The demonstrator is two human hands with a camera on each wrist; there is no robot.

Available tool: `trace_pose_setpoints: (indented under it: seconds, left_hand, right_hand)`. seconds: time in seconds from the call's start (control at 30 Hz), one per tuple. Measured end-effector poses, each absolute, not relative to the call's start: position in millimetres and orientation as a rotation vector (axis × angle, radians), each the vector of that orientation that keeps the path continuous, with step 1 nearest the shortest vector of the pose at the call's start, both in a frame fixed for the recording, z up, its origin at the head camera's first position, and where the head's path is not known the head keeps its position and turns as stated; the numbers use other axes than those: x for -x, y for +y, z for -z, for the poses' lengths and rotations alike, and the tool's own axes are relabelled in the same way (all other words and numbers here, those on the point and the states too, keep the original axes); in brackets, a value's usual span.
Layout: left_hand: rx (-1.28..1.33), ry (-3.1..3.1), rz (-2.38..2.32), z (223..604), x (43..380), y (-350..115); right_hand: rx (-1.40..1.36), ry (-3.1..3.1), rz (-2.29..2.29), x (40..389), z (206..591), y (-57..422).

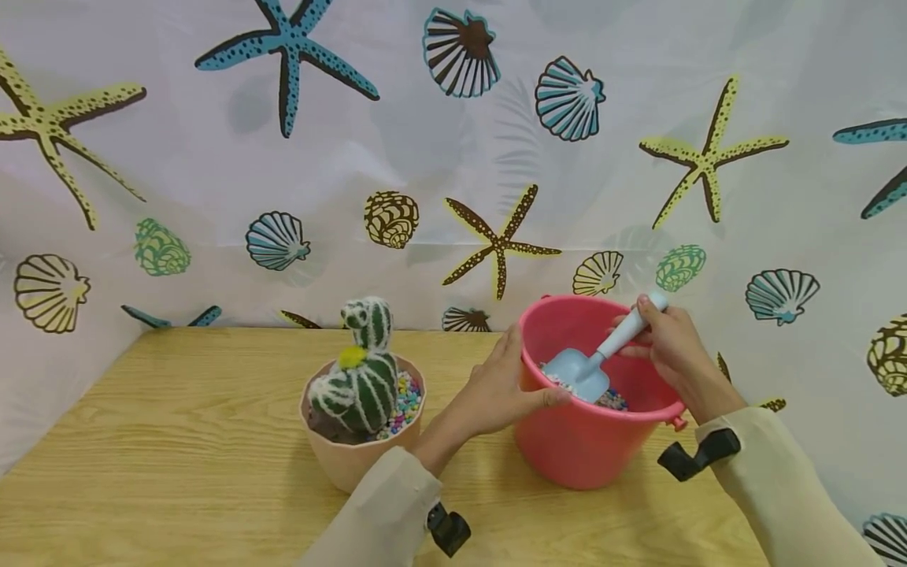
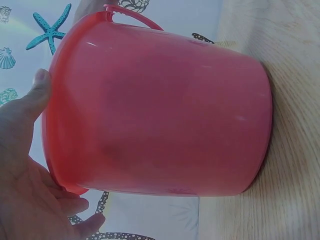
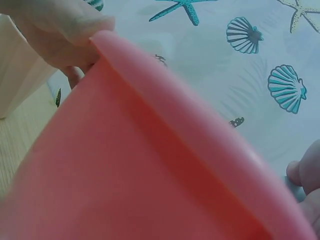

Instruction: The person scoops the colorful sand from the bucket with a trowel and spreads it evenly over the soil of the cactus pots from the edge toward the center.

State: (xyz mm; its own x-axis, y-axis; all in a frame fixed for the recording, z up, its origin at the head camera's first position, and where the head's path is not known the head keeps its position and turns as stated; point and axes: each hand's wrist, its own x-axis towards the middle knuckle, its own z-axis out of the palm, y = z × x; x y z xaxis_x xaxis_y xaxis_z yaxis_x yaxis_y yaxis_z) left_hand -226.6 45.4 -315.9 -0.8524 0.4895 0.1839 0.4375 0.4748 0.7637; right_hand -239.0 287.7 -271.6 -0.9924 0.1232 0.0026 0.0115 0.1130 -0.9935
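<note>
Pink bucket (image 1: 581, 449) on wood table (image 1: 177, 441), R of a cactus (image 1: 375, 382) in a pot (image 1: 340, 465) — blue scoop (image 1: 581, 376) in its mouth.
L hand (image 1: 499, 394): spread, thumb & fingers resting along bucket's rim. R hand (image 1: 669, 339): gripping scoop's handle, blade down by the near-left wall. Both look like light, stiff plastic, maybe a bit slick; best hold is mid-handle for scoop, rim for bucket. Beads (image 1: 612, 400) prob. hard & loose — apt to spill if blade tips. Cactus looks soft, yarn-like. Count: 1 bucket, 1 scoop, 1 pot, 1 cactus, 2 hands; beads in bucket & pot, too many to count.
</note>
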Motion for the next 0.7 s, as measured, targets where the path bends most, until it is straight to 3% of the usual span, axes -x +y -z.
trace_pose_setpoints:
  seconds: [0.7]
  left_hand:
    - [-0.829, 2.637, -1.359, 315.2, 225.9, 45.4]
  right_hand:
    - [0.300, -2.004, -2.297, 237.9, 268.1, 292.0]
